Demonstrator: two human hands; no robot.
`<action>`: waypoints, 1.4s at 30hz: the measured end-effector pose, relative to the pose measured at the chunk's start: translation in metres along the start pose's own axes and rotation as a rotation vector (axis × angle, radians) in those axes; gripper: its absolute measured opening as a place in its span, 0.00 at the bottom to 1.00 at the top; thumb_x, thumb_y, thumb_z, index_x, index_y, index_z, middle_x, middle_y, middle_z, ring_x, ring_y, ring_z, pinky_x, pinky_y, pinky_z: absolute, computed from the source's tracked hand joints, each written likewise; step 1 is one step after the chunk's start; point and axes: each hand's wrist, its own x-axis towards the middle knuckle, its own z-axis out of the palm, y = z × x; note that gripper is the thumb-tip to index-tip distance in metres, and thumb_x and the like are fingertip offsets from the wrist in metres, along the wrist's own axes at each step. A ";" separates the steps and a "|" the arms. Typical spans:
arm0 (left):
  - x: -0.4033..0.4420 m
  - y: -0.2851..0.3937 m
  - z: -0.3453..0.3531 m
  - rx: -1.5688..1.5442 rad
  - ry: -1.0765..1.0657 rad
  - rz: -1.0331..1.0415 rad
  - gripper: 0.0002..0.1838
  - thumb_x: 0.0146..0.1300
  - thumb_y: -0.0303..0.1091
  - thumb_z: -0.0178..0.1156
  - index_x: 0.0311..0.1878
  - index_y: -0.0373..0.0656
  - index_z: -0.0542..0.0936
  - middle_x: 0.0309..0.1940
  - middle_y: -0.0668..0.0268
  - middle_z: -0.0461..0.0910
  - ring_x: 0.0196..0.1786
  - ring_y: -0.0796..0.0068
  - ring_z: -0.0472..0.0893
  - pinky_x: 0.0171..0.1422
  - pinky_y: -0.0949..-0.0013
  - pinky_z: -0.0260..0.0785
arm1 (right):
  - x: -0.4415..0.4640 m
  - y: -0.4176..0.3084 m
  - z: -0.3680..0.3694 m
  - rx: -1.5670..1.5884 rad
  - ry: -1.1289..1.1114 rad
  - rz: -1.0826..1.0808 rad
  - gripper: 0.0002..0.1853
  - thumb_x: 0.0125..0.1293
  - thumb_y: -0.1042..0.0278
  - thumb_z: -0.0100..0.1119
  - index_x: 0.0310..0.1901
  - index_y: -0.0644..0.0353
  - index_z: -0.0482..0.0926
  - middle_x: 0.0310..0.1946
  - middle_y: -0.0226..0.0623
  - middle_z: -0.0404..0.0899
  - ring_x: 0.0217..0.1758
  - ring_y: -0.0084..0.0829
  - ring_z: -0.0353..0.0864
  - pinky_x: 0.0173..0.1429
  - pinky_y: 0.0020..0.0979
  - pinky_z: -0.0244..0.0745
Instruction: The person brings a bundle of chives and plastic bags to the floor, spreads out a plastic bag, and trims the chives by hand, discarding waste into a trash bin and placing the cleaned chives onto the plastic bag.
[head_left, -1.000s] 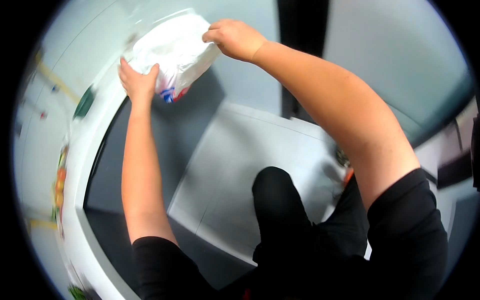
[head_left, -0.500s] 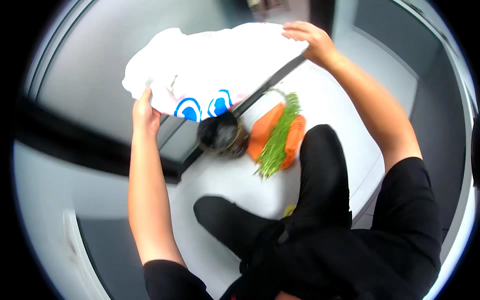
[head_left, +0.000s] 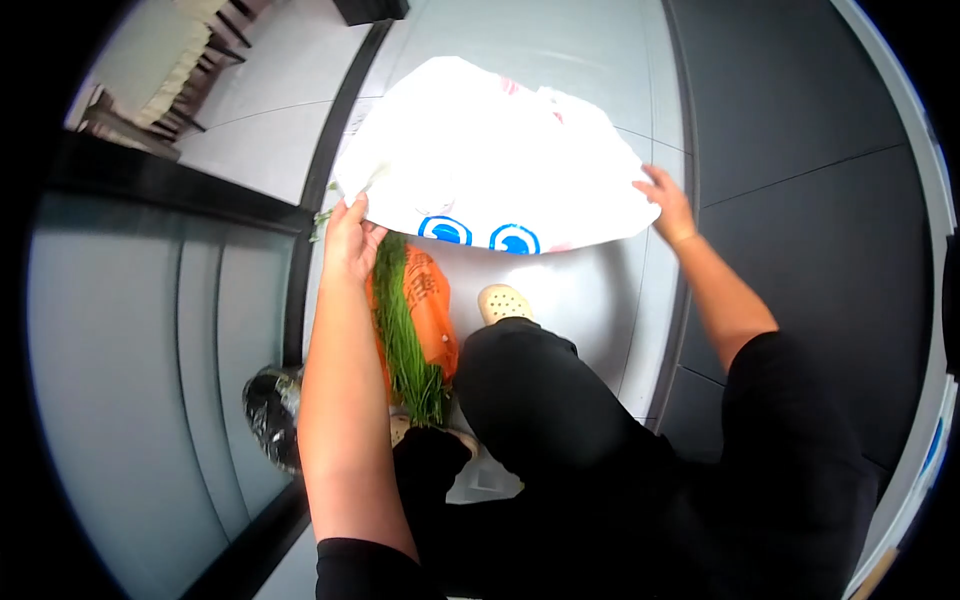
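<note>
White bag (head_left: 480,150) is shifting: half a second ago its lower edge was sitting by the bin, in front of the glass panel; now it is spreading over the floor, with the orange bag lying under its left end. Camera view is turning too.

Light tiled floor (head_left: 595,345) is running down the middle. Dark panels (head_left: 790,230) are lining the right side; frosted glass panel (head_left: 115,340) in a black frame is standing on the left. Cloth-covered furniture (head_left: 150,60) is showing at upper left. Person is wearing black trousers (head_left: 545,395), one knee pointing forward.

White bag is hanging between both hands, wide and puffed, blue ring prints near its lower edge, faint red marks up top. Below it, orange bag (head_left: 435,320) with dark lettering is lying on the floor, long green stalks (head_left: 400,340) resting along it. Black-lined bin (head_left: 268,415) is standing by the glass panel, partly hidden behind the left forearm.

Left hand (head_left: 354,240) is clamping the white bag's left edge, thumb in front. Right hand (head_left: 670,206) is pinching its right edge. Cream clog (head_left: 505,302) is showing just beyond the knee.
</note>
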 end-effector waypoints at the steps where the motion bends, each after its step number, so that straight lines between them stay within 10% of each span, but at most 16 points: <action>1: 0.015 -0.019 0.002 0.147 0.102 -0.030 0.27 0.62 0.34 0.53 0.61 0.36 0.58 0.54 0.55 0.68 0.55 0.63 0.70 0.57 0.61 0.66 | -0.018 0.017 0.021 -0.067 -0.044 -0.003 0.16 0.55 0.75 0.57 0.46 0.52 0.77 0.53 0.44 0.70 0.51 0.38 0.74 0.53 0.29 0.71; 4: 0.045 -0.067 -0.011 0.428 0.220 -0.115 0.40 0.56 0.37 0.58 0.67 0.36 0.48 0.58 0.52 0.64 0.60 0.61 0.65 0.59 0.63 0.60 | -0.059 0.040 0.075 0.092 -0.213 0.365 0.18 0.52 0.79 0.55 0.46 0.53 0.77 0.58 0.40 0.66 0.51 0.38 0.74 0.54 0.31 0.71; 6: 0.055 -0.095 -0.012 0.516 0.222 -0.133 0.39 0.55 0.37 0.58 0.66 0.35 0.51 0.57 0.53 0.66 0.54 0.65 0.69 0.54 0.68 0.63 | -0.084 0.044 0.108 -0.307 -0.377 0.059 0.19 0.52 0.79 0.50 0.48 0.53 0.76 0.59 0.41 0.65 0.52 0.40 0.74 0.55 0.32 0.71; 10: 0.050 -0.135 -0.021 0.618 0.058 -0.165 0.29 0.57 0.35 0.55 0.61 0.33 0.61 0.50 0.57 0.73 0.40 0.73 0.75 0.43 0.73 0.66 | -0.087 0.001 0.131 -0.248 -0.761 0.096 0.22 0.51 0.69 0.53 0.51 0.61 0.72 0.58 0.47 0.64 0.55 0.43 0.70 0.59 0.36 0.66; 15: 0.035 -0.178 -0.023 0.699 -0.160 -0.203 0.24 0.60 0.34 0.52 0.59 0.36 0.65 0.44 0.64 0.77 0.41 0.77 0.75 0.39 0.74 0.66 | -0.030 0.030 0.175 -0.191 -0.095 0.380 0.32 0.49 0.61 0.60 0.56 0.65 0.66 0.47 0.48 0.74 0.45 0.41 0.76 0.50 0.35 0.71; 18: 0.022 -0.183 -0.015 0.655 -0.180 -0.273 0.24 0.61 0.34 0.52 0.59 0.37 0.64 0.46 0.64 0.76 0.43 0.76 0.75 0.41 0.74 0.67 | -0.009 0.029 0.202 0.291 -0.485 0.887 0.30 0.47 0.59 0.63 0.51 0.68 0.71 0.35 0.45 0.79 0.36 0.37 0.80 0.43 0.32 0.73; 22: 0.017 -0.203 -0.018 0.568 -0.104 -0.366 0.28 0.59 0.37 0.54 0.61 0.36 0.61 0.52 0.58 0.72 0.50 0.68 0.74 0.48 0.69 0.67 | -0.015 -0.012 0.222 0.470 -0.643 0.798 0.13 0.50 0.66 0.61 0.34 0.66 0.80 0.26 0.38 0.80 0.29 0.26 0.78 0.37 0.27 0.73; 26: 0.019 -0.219 -0.014 1.080 -0.099 0.158 0.41 0.49 0.41 0.65 0.63 0.33 0.58 0.58 0.47 0.63 0.63 0.56 0.61 0.62 0.62 0.57 | -0.025 -0.086 0.185 0.985 -0.586 0.457 0.11 0.55 0.69 0.61 0.39 0.63 0.77 0.30 0.28 0.71 0.36 0.21 0.72 0.41 0.24 0.68; 30: 0.027 -0.203 0.002 0.923 -0.320 -0.164 0.32 0.54 0.34 0.61 0.60 0.31 0.60 0.54 0.51 0.69 0.53 0.64 0.72 0.54 0.67 0.65 | -0.013 -0.108 0.121 0.892 -0.367 0.318 0.12 0.58 0.74 0.57 0.44 0.65 0.74 0.41 0.32 0.74 0.41 0.22 0.73 0.46 0.24 0.70; 33: 0.035 -0.204 0.004 0.670 0.035 -0.185 0.21 0.56 0.30 0.57 0.53 0.34 0.69 0.46 0.58 0.76 0.43 0.62 0.78 0.50 0.66 0.68 | -0.026 -0.061 0.111 0.946 0.067 0.630 0.09 0.60 0.71 0.56 0.40 0.66 0.71 0.34 0.34 0.76 0.33 0.22 0.76 0.40 0.22 0.72; 35: 0.036 -0.188 0.009 -0.079 0.161 -0.132 0.17 0.59 0.29 0.54 0.52 0.39 0.70 0.46 0.62 0.75 0.44 0.66 0.77 0.47 0.65 0.70 | -0.033 -0.032 0.111 0.981 0.111 0.777 0.08 0.60 0.72 0.55 0.38 0.65 0.71 0.33 0.34 0.77 0.32 0.22 0.76 0.38 0.22 0.72; 42: 0.056 -0.177 -0.032 -0.110 0.271 -0.345 0.19 0.61 0.30 0.53 0.56 0.45 0.65 0.50 0.63 0.71 0.49 0.67 0.73 0.48 0.60 0.67 | -0.058 0.041 0.149 0.959 0.054 1.191 0.10 0.60 0.69 0.55 0.38 0.67 0.70 0.32 0.38 0.77 0.29 0.24 0.77 0.34 0.23 0.73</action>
